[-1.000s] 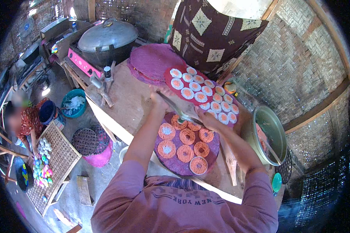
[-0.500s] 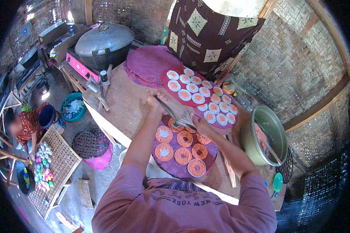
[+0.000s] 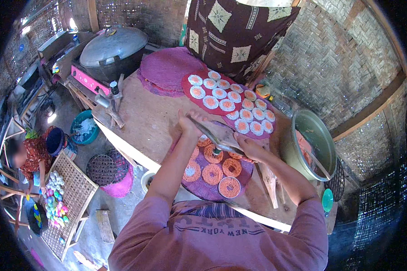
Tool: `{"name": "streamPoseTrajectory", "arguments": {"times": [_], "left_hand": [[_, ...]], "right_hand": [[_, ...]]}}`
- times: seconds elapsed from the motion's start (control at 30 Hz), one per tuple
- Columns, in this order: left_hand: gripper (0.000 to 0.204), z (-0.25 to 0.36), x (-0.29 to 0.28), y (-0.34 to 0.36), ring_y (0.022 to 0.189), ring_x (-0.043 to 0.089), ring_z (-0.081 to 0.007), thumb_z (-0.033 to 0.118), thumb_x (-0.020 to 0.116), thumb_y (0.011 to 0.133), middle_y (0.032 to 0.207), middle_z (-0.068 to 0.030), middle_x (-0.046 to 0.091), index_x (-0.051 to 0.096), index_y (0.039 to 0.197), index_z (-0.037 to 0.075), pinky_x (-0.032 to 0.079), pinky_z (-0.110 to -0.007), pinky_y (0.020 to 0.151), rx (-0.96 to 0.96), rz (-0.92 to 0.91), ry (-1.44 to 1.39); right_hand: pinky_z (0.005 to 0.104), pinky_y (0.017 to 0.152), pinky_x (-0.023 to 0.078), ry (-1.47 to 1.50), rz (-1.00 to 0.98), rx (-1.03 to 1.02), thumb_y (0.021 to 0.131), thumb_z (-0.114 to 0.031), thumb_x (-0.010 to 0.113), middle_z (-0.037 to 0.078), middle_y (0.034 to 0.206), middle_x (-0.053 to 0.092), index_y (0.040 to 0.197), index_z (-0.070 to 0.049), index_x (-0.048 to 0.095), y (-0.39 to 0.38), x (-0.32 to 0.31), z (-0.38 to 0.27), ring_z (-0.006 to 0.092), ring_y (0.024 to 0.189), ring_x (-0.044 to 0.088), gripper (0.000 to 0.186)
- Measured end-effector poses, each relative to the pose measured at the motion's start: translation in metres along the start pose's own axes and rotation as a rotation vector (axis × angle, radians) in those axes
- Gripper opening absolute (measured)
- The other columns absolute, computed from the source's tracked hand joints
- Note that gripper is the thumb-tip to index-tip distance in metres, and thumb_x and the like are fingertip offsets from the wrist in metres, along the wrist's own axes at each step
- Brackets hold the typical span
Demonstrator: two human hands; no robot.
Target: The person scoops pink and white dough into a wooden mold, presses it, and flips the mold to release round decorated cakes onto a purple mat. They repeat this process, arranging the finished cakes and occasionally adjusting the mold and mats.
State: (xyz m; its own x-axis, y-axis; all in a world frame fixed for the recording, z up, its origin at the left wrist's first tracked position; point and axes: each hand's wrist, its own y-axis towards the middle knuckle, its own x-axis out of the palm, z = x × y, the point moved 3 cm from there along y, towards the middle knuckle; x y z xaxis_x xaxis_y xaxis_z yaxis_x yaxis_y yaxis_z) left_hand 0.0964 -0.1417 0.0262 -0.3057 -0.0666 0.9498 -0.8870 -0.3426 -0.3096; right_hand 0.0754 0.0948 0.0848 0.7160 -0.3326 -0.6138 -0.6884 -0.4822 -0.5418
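Toward the desk's [image 3: 135,117] near edge: one two-ended hand press [image 3: 219,134], apparently wooden, dark cylinder [image 3: 216,152] beneath, held above a round purple mat [image 3: 197,186] bearing orange strand discs [image 3: 211,174]. Left hand [image 3: 188,123]: grip closed round the press's left end. Right hand [image 3: 250,147]: grip closed round its right end. Handling, by judgement: stiff, moderately heavy, possibly slick; best held at both ends. Discs: likely soft, fragile.

Long, flat grey-brown bar-shaped tool [image 3: 215,132] held slantwise, left end farther, over the far part of a round purple mat [image 3: 199,189], on which flat orange stringy rings [image 3: 212,174] lie close together, one white-centred, the nearest edged by a thin pale rim.
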Motion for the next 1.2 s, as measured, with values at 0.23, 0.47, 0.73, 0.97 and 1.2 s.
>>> {"name": "streamPoseTrajectory", "arguments": {"times": [0.23,0.47,0.73,0.97,1.2], "left_hand": [[0.058,-0.001,-0.009,0.003,0.046,0.031,-0.0177,0.059,0.021,0.094,0.051,-0.0001,0.03,0.035,0.061,0.014,0.033,-0.034,0.053,0.041,-0.104,0.03],[0.057,-0.002,-0.013,-0.009,0.045,0.029,-0.0156,0.059,0.025,0.094,0.05,0.0008,0.032,0.036,0.06,0.014,0.031,-0.032,0.05,0.016,-0.115,0.079],[0.06,0.007,0.056,-0.029,0.048,0.034,-0.015,0.063,0.028,0.093,0.052,0.0016,0.033,0.038,0.059,0.015,0.034,-0.034,0.054,0.075,-0.611,0.196],[0.06,-0.017,-0.019,-0.058,0.042,0.03,-0.0129,0.067,0.028,0.089,0.048,0.0021,0.03,0.036,0.059,0.016,0.029,-0.029,0.044,0.001,-0.203,0.034],[0.056,-0.008,-0.032,-0.059,0.039,0.028,-0.0118,0.059,0.027,0.091,0.045,0.0024,0.029,0.036,0.056,0.016,0.027,-0.028,0.043,0.018,-0.151,0.042]], "right_hand": [[0.0405,0.056,0.05,-0.124,0.138,-0.012,0.087,-0.074,0.027,0.015,0.054,0.057,0.066,0.006,0.059,0.006,0.006,0.009,0.0273,0.052,0.062,0.089],[0.0429,0.071,0.05,-0.135,0.175,-0.047,0.09,-0.069,0.026,0.017,0.058,0.06,0.069,0.005,0.061,-0.005,0.023,0.011,0.03,0.06,0.065,0.084],[0.0353,0.039,0.042,0.143,0.138,-0.134,0.088,-0.074,0.026,0.008,0.049,0.049,0.062,0.0,0.057,-0.034,0.005,-0.002,0.0197,0.041,0.052,0.083],[0.0329,0.038,0.04,0.024,-0.06,0.109,0.087,-0.075,0.023,0.008,0.048,0.049,0.055,-0.003,0.053,-0.058,0.031,0.026,0.0177,0.04,0.051,0.084],[0.0474,0.065,0.049,-0.132,0.124,-0.013,0.091,-0.069,0.022,0.018,0.052,0.057,0.064,0.004,0.061,-0.048,0.039,0.026,0.0348,0.059,0.064,0.087]]}}
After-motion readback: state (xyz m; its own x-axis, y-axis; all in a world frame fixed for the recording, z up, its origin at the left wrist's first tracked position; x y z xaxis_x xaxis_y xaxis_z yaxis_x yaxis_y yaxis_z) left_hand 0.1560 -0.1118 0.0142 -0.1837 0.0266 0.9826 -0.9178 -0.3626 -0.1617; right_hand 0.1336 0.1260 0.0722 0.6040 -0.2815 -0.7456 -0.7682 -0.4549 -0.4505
